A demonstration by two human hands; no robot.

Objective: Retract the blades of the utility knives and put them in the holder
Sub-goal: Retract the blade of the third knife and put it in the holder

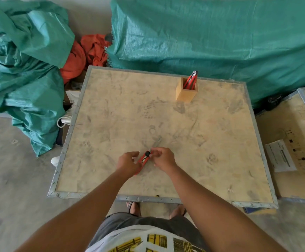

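A red utility knife (144, 159) lies at the near middle of the plywood crate top (111, 115), its grey blade (157, 141) extended up and to the right. My left hand (128, 162) grips the red handle's lower end. My right hand (161, 157) pinches the knife near its black wheel. A square wooden holder (185, 91) stands at the far right of the crate top with red utility knives (190, 80) sticking out of it.
Green tarpaulin (202, 37) covers bulk behind the crate, and more green tarpaulin (20, 60) is heaped at the left with orange cloth (86, 51) between. A second crate (293, 142) with a paper label sits at the right. Concrete floor surrounds the crates.
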